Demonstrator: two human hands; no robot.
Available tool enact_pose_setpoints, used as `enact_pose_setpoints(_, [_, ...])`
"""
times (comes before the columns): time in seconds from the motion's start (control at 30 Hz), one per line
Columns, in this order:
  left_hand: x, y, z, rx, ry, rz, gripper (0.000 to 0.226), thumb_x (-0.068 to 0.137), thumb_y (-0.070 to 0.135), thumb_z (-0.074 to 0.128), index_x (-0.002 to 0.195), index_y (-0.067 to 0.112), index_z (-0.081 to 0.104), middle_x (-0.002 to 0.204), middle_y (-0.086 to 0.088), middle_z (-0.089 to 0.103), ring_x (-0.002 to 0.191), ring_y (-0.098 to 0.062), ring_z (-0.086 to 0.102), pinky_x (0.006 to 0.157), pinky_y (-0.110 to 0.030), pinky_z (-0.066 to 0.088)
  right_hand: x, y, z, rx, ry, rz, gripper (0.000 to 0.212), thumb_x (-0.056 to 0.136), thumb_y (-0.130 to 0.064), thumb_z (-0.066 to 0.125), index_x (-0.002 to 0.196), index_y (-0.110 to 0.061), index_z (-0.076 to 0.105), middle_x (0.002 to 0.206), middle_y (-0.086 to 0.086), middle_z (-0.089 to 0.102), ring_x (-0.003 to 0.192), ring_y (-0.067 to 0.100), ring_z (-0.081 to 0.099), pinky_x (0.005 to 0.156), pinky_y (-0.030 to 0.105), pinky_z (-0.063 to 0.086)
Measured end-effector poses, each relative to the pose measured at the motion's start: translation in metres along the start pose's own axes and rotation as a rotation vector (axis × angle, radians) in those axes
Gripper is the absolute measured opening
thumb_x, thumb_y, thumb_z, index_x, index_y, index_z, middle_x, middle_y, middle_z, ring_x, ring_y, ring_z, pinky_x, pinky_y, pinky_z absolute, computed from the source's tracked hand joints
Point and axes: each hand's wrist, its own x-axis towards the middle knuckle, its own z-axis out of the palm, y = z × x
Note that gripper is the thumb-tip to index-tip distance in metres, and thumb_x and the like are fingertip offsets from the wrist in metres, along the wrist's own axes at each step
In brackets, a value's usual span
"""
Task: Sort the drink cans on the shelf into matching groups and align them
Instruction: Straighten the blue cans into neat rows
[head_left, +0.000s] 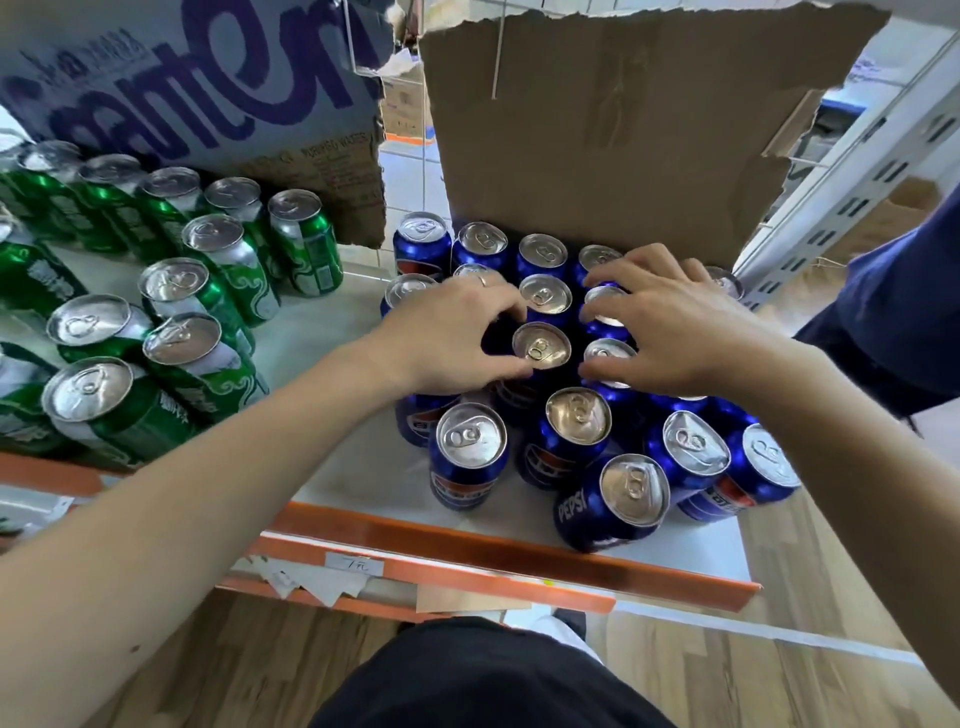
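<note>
Where the white, orange-edged shelf (358, 467) meets the lower frame, about seventeen blue "PEPSI" aluminium cans (470, 437) stand centre-right. The left grip (457, 332) and right grip (675, 327) each curl round one. Roughly twelve green cans (182, 339) cluster at upper left.

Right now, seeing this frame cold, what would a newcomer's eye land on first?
Two bare hands meet at the centre: the left hand and right hand curl their fingers over the tops of upright blue cans clustered on the right of the shelf. To the left stands a separate group of green cans, and a torn cardboard box rises behind the blue ones.
</note>
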Motion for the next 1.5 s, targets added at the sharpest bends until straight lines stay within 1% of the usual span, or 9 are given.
enact_pose_setpoints(0.23, [-0.043, -0.039, -0.021, 0.08, 0.141, -0.167, 0.052, 0.076, 0.056, 0.059, 0.112, 0.019, 0.065, 0.116, 0.001, 0.058, 0.105, -0.024, 0.057, 0.091, -0.041, 0.048, 0.018, -0.033, 0.001, 0.181, 0.079, -0.098, 0.039, 0.087, -0.056, 0.058, 0.119, -0.033, 0.064, 0.135, -0.015, 0.05, 0.129, 0.015, 0.032, 0.094, 0.035, 0.026])
enact_pose_setpoints(0.33, [-0.046, -0.05, -0.02, 0.04, 0.215, -0.287, 0.053, 0.082, 0.051, 0.068, 0.124, 0.02, 0.06, 0.125, -0.002, 0.051, 0.114, -0.027, 0.053, 0.098, -0.043, 0.045, 0.03, -0.044, 0.002, 0.175, 0.059, -0.117, 0.042, 0.089, -0.054, 0.059, 0.125, -0.032, 0.061, 0.136, -0.015, 0.049, 0.129, 0.014, 0.032, 0.1, 0.037, 0.03])
enact_pose_setpoints(0.53, [-0.023, -0.048, -0.016, -0.066, 0.144, -0.449, 0.068, 0.087, 0.058, 0.061, 0.146, 0.031, 0.04, 0.142, -0.007, 0.053, 0.131, -0.03, 0.046, 0.101, -0.038, 0.039, 0.043, -0.052, 0.009, 0.123, -0.02, -0.098, 0.046, 0.088, -0.046, 0.063, 0.131, -0.033, 0.055, 0.136, -0.01, 0.052, 0.134, 0.015, 0.034, 0.096, 0.036, 0.031])
enact_pose_setpoints(0.8, [0.001, -0.062, -0.016, 0.01, 0.272, -0.41, 0.047, 0.079, 0.043, 0.078, 0.115, 0.013, 0.07, 0.107, -0.013, 0.061, 0.102, -0.029, 0.057, 0.086, -0.036, 0.046, 0.031, -0.046, 0.015, 0.234, -0.005, -0.075, 0.049, 0.086, -0.046, 0.067, 0.132, -0.033, 0.055, 0.132, -0.013, 0.052, 0.132, 0.011, 0.033, 0.099, 0.038, 0.034])
enact_pose_setpoints(0.9, [0.002, -0.07, -0.014, -0.001, 0.285, -0.351, 0.044, 0.078, 0.034, 0.081, 0.113, 0.01, 0.071, 0.109, -0.013, 0.061, 0.103, -0.03, 0.058, 0.091, -0.039, 0.048, 0.023, -0.044, 0.017, 0.27, 0.011, -0.066, 0.054, 0.087, -0.045, 0.067, 0.138, -0.033, 0.052, 0.136, -0.012, 0.049, 0.131, 0.013, 0.031, 0.105, 0.041, 0.033])
enact_pose_setpoints(1.13, [-0.007, -0.072, -0.017, -0.105, 0.284, -0.399, 0.043, 0.083, 0.035, 0.075, 0.119, 0.013, 0.065, 0.124, -0.01, 0.057, 0.114, -0.024, 0.053, 0.091, -0.022, 0.034, -0.003, -0.035, 0.016, 0.453, 0.101, 0.014, 0.044, 0.09, -0.051, 0.053, 0.127, -0.029, 0.062, 0.133, -0.011, 0.053, 0.126, 0.015, 0.037, 0.108, 0.047, 0.034])
enact_pose_setpoints(1.23, [-0.032, -0.05, -0.017, -0.047, 0.321, -0.317, 0.046, 0.083, 0.045, 0.072, 0.119, 0.017, 0.063, 0.125, -0.005, 0.053, 0.116, -0.024, 0.051, 0.099, -0.032, 0.038, -0.019, -0.028, 0.01, 0.468, 0.108, 0.064, 0.047, 0.084, -0.057, 0.048, 0.114, -0.027, 0.066, 0.115, -0.009, 0.057, 0.114, 0.007, 0.041, 0.098, 0.041, 0.04])
enact_pose_setpoints(1.33, [-0.057, -0.024, -0.008, -0.094, 0.166, -0.233, 0.058, 0.074, 0.066, 0.058, 0.116, 0.026, 0.063, 0.12, 0.004, 0.057, 0.109, -0.016, 0.056, 0.096, -0.035, 0.045, -0.032, -0.031, 0.005, 0.338, 0.085, 0.075, 0.05, 0.083, -0.067, 0.044, 0.104, -0.027, 0.064, 0.1, -0.008, 0.059, 0.096, 0.014, 0.054, 0.075, 0.035, 0.044])
enact_pose_setpoints(1.5, [-0.071, -0.01, 0.007, -0.088, 0.111, -0.292, 0.066, 0.075, 0.069, 0.055, 0.128, 0.03, 0.061, 0.129, 0.007, 0.056, 0.117, -0.014, 0.054, 0.102, -0.036, 0.044, -0.042, -0.051, 0.008, 0.146, 0.08, 0.025, 0.051, 0.084, -0.071, 0.05, 0.11, -0.027, 0.056, 0.105, -0.006, 0.06, 0.096, 0.019, 0.057, 0.054, 0.028, 0.022])
